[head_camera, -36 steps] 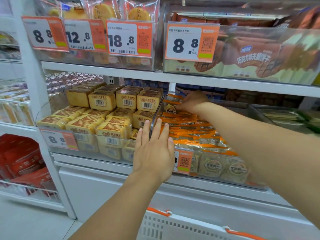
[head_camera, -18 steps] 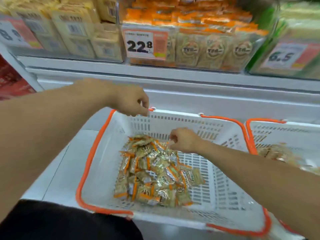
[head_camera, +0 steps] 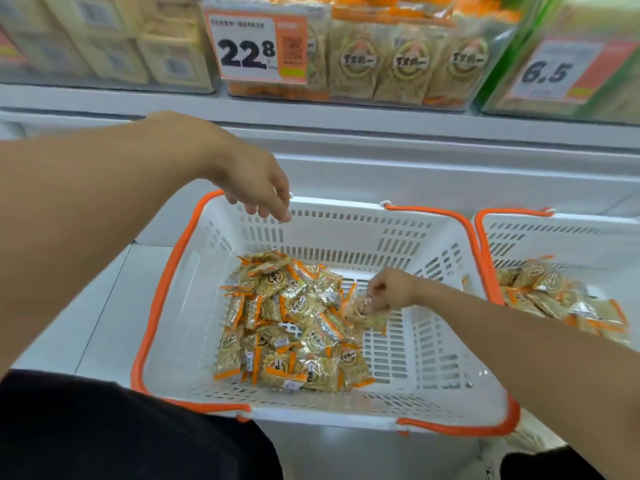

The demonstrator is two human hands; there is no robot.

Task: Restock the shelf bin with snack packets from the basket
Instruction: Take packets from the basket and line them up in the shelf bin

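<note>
While the fingers point(head_camera: 375, 296) of the right hand point(head_camera: 391, 291) curl round a single snack packet point(head_camera: 365, 311) and pinch it at the right edge of the heap, the left hand point(head_camera: 254, 183) hangs over the basket's far rim with its fingers loosely drooping and nothing in them. The pinched packet is a small clear wrapper with orange sealed ends and a round printed emblem over pale golden contents; it sits tilted, its lower end blurred against the slotted floor. The heap of snack packets point(head_camera: 287, 327) it belongs to lies jumbled toward the left and middle of the basket point(head_camera: 433, 368), a white slotted plastic one with orange handles along its rim. To the right of the basket, touching or just beside it, stands a second basket point(head_camera: 554, 233) of the same make with a similar pile inside. Above the basket, on the shelf, the shelf bin point(head_camera: 398, 64) holds upright rows of the same packets behind a price tag point(head_camera: 256, 46) reading 22.8. Half a second ago the left hand was closed at the far rim by the orange handle; now it is lifted off and slack, and the right hand has moved from the heap's far edge to its right side.
</note>
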